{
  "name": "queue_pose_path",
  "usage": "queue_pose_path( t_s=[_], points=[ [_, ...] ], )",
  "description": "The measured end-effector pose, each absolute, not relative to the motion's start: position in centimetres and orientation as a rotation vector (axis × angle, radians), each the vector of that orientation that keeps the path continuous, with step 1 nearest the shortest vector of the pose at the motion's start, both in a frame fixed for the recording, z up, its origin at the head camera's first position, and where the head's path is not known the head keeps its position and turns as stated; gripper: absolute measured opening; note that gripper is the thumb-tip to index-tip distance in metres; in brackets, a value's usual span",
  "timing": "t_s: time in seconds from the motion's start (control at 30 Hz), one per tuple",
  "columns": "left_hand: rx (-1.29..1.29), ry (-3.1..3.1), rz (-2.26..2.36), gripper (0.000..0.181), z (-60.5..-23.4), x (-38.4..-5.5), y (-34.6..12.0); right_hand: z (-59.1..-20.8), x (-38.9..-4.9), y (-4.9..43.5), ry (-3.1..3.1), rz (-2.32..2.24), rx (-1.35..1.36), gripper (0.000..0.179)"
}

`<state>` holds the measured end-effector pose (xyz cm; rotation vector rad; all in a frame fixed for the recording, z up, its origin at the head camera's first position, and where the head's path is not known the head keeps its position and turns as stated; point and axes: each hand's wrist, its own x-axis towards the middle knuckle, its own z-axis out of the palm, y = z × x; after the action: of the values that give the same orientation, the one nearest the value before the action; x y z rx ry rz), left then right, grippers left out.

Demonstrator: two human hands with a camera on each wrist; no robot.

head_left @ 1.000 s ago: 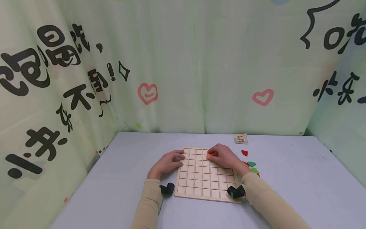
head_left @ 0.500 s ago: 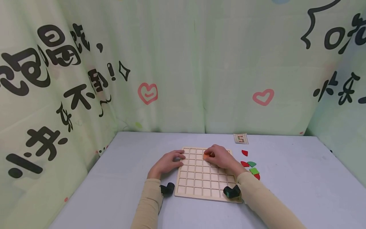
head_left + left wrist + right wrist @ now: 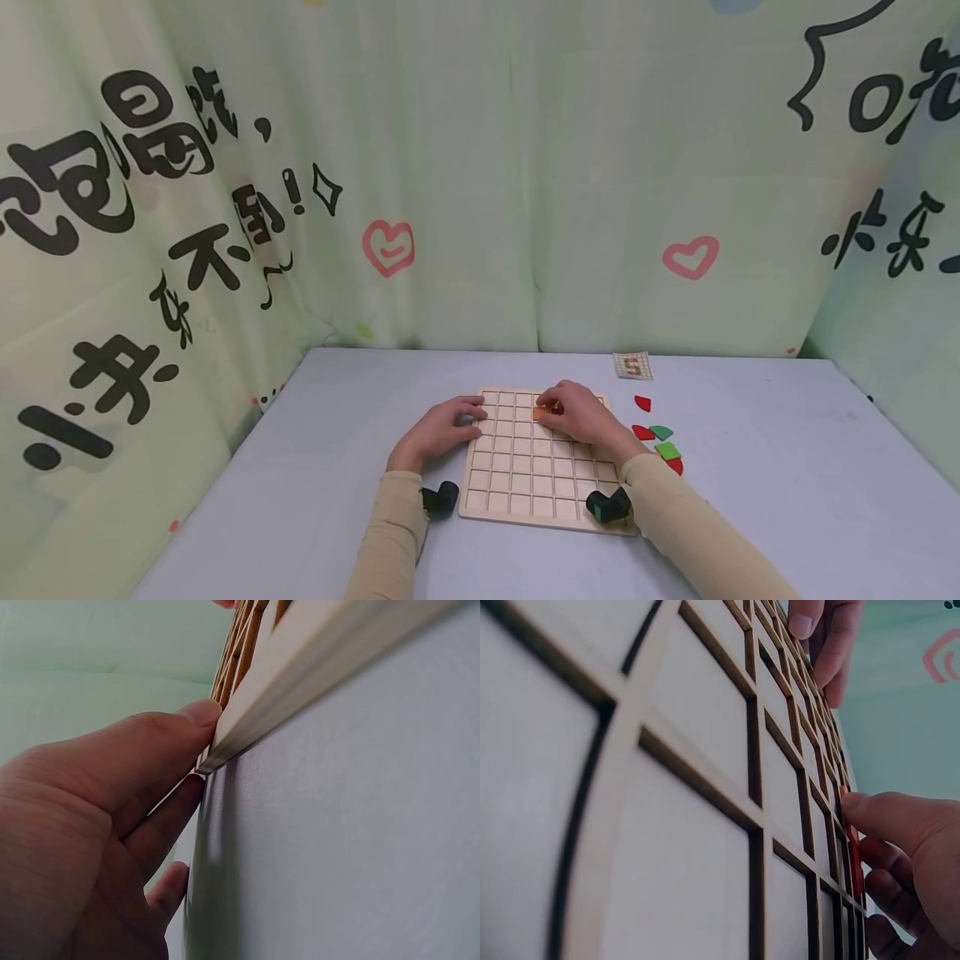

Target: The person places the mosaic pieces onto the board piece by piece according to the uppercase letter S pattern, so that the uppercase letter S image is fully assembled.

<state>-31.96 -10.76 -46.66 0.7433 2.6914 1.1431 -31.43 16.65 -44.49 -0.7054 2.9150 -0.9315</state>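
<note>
A light wooden board with a square grid (image 3: 520,482) lies on the table. At its left edge rests my left hand (image 3: 438,432), fingers lightly bent; in the left wrist view the thumb (image 3: 199,712) touches the board's rim. Over the far part of the grid, my right hand (image 3: 583,414) pinches a small orange piece (image 3: 538,412) at a grid cell. The right wrist view shows the right thumb (image 3: 885,814) on its edge, and a redder part (image 3: 856,870) lower down beside the fingers. The curled fingers hide much of the piece.
Right of the board lie a red piece (image 3: 642,403), another red one (image 3: 642,432), a dark green one (image 3: 661,432), a light green square (image 3: 668,451) and a third red piece (image 3: 675,466). A patterned card (image 3: 632,366) lies near the table's back edge, before a printed curtain (image 3: 480,167).
My right hand has shifted slightly left over the grid with the orange piece, then stayed there. More of the loose pieces shows beside the forearm. My left hand has kept its place.
</note>
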Motion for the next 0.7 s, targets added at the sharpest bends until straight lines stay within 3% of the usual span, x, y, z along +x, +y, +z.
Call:
queue_pose_path(
  t_s=[0.7],
  points=[
    [0.719,2.697,1.145,0.025,-46.56,-31.87,-10.71,-44.58,-31.51,16.45,2.94,-0.92,-0.71,0.019]
  ],
)
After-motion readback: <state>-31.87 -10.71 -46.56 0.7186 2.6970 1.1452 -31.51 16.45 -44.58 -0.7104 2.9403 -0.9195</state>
